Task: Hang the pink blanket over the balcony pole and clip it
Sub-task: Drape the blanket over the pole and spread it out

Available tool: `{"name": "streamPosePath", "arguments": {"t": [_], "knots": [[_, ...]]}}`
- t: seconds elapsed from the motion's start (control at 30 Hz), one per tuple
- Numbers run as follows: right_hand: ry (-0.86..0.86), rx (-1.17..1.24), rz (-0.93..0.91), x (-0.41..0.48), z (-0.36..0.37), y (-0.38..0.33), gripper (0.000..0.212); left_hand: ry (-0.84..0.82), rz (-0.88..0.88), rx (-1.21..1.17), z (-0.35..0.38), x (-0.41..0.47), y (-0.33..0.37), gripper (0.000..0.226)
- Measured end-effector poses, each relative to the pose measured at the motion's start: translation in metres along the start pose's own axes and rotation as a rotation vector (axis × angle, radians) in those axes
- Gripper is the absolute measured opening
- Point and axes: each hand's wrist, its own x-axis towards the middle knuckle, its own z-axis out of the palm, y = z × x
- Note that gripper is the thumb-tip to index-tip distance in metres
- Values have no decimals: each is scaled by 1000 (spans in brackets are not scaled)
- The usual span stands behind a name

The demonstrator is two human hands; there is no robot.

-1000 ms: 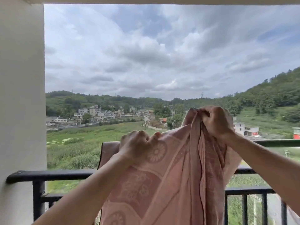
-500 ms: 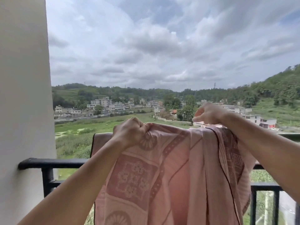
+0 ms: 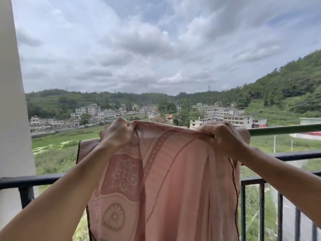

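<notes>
Hills and grey cloud beyond the black balcony railing [image 3: 43, 180], and left hand [image 3: 118, 133] and right hand [image 3: 220, 136] both clench the bunched top edge of the pink blanket [image 3: 165, 180], cloth hanging below, green pole [image 3: 284, 129] running crosswise just behind the knuckles, bare on the right.
</notes>
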Motion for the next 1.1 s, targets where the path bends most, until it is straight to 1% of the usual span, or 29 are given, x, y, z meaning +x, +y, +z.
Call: {"name": "streamPosePath", "arguments": {"t": [0.07, 0.2, 0.27, 0.33, 0.4, 0.43, 0.47, 0.5, 0.57, 0.6, 0.63, 0.67, 0.7, 0.73, 0.8, 0.87, 0.9, 0.93, 0.97, 1.03, 1.07, 1.1], "knots": [[1, 61, 52, 14, -7, 8, 15, -9, -10, -2, -2, -1, 0, 56], [61, 89, 248, 82, -17, 26, 6, 18, -5, 75, -2, -4, 5, 54], [-5, 107, 317, 108, -14, 25, 20, 13, -24, 88, -1, -4, 5, 52], [-173, 33, 392, 109, -8, 12, 26, -18, -50, 87, -3, -3, 4, 49], [-328, -98, 503, 90, -2, 3, 54, -51, -73, 101, -6, -4, 4, 41], [-327, -108, 557, 77, 0, 1, 63, -39, -85, 105, -9, -5, 4, 33], [-261, -90, 599, 65, 1, 4, 65, 8, -84, 100, -10, -9, 7, 22], [-147, -96, 630, 54, 2, 5, 60, 90, -43, 79, -10, -16, 11, 13], [85, -152, 622, 37, 1, 5, 52, 244, 160, -35, -1, -35, 34, 15], [167, -147, 607, 30, 1, 4, 50, 254, 286, -96, 5, -47, 51, 16], [209, -121, 589, 21, 2, 1, 49, 211, 398, -130, 13, -58, 70, 18], [220, -128, 575, 10, 4, -6, 47, 138, 475, -140, 23, -68, 87, 21], [225, -172, 549, -4, 6, -12, 45, 62, 505, -125, 32, -75, 101, 27], [239, -229, 533, -20, 8, -17, 47, 11, 510, -86, 41, -79, 109, 34], [272, -280, 550, -57, 15, -28, 70, 9, 509, -16, 55, -79, 112, 41], [228, -309, 672, -87, 31, -35, 94, 24, 492, 14, 63, -76, 110, 45], [193, -337, 720, -95, 39, -36, 99, 25, 479, 24, 65, -75, 112, 48], [175, -357, 729, -99, 46, -34, 95, 22, 464, 34, 65, -74, 114, 50], [183, -362, 698, -98, 47, -30, 83, 20, 450, 45, 65, -73, 117, 50], [266, -320, 571, -91, 35, -19, 47, 41, 435, 70, 66, -73, 116, 49], [326, -284, 531, -88, 23, -13, 32, 57, 435, 92, 66, -73, 113, 48], [376, -249, 531, -83, 9, -8, 21, 72, 437, 116, 67, -73, 110, 47]]}}
